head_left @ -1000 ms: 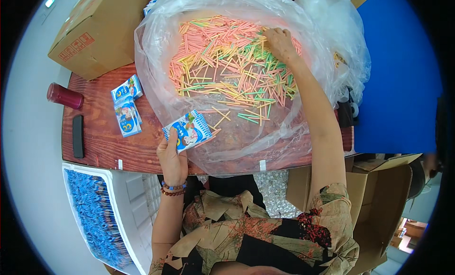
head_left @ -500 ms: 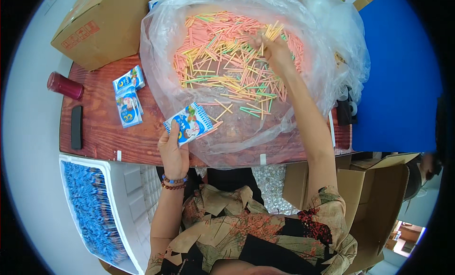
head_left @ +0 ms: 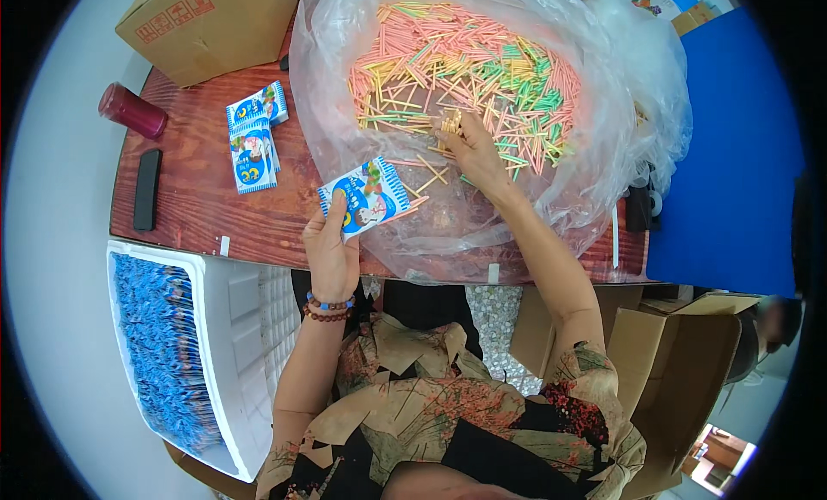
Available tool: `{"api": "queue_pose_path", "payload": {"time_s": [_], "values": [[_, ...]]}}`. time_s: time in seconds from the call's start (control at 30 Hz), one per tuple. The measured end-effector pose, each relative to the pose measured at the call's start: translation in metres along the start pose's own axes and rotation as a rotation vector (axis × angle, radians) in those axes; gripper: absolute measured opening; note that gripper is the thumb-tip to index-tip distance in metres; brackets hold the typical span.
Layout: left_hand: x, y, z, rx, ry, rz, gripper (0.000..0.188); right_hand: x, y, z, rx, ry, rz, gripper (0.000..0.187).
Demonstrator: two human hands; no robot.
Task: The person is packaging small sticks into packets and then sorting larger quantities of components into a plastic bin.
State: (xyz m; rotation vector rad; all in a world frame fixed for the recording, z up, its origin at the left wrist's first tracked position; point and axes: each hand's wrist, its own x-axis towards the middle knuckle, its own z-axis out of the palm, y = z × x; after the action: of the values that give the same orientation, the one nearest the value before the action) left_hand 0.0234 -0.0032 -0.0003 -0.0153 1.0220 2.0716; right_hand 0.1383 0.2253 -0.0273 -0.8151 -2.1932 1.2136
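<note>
My left hand (head_left: 332, 252), wearing two beaded bracelets, is closed on a blue-and-white packet (head_left: 369, 200) at the near left edge of a big clear plastic bag (head_left: 320, 99). A few thin sticks show at the packet's right edge; whether they are in it or under it I cannot tell. Over the bag, my right hand (head_left: 479, 162) pinches a small bunch of pale yellow sticks (head_left: 449, 124). Beyond it spreads a loose heap of pink, yellow and green sticks (head_left: 448, 48) inside the opened bag. Scattered sticks lie between both hands.
Several similar packets (head_left: 252, 158) lie on the red-brown table (head_left: 194, 177), beside a dark red cup (head_left: 133, 111) and a black oblong object (head_left: 147, 190). A cardboard box (head_left: 202, 35) stands far left. A white foam box (head_left: 244, 328) full of blue packets sits below; open cartons (head_left: 680, 371) are at right.
My right hand has drawn back from the far right of the heap, nearer to the packet, with the sticks in its fingers. My left hand still holds the packet. The view has shifted slightly.
</note>
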Motion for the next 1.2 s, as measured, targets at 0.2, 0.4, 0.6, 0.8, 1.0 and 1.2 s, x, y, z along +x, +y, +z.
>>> {"api": "queue_pose_path", "payload": {"time_s": [0.2, 0.4, 0.6, 0.8, 1.0, 1.2], "values": [[0.002, -0.004, -0.005, -0.003, -0.023, 0.004, 0.018, -0.008, 0.001, -0.003, 0.053, -0.039, -0.157, 0.014], [0.003, -0.006, -0.003, 0.01, -0.05, 0.009, 0.022, -0.011, -0.007, -0.006, -0.3, -0.086, -0.203, 0.014], [0.005, -0.006, 0.007, -0.016, -0.058, 0.002, 0.019, -0.012, -0.026, -0.006, -0.302, 0.026, -0.164, 0.018], [0.012, -0.012, 0.011, -0.102, -0.12, 0.023, 0.02, -0.031, -0.103, 0.012, 1.101, 0.112, -0.02, 0.021], [0.01, -0.015, 0.013, -0.16, -0.111, 0.054, 0.02, -0.047, -0.129, 0.039, 1.382, 0.186, -0.093, 0.025], [0.01, -0.014, 0.008, -0.183, -0.122, 0.088, 0.02, -0.055, -0.141, 0.066, 1.32, 0.265, -0.11, 0.023]]}}
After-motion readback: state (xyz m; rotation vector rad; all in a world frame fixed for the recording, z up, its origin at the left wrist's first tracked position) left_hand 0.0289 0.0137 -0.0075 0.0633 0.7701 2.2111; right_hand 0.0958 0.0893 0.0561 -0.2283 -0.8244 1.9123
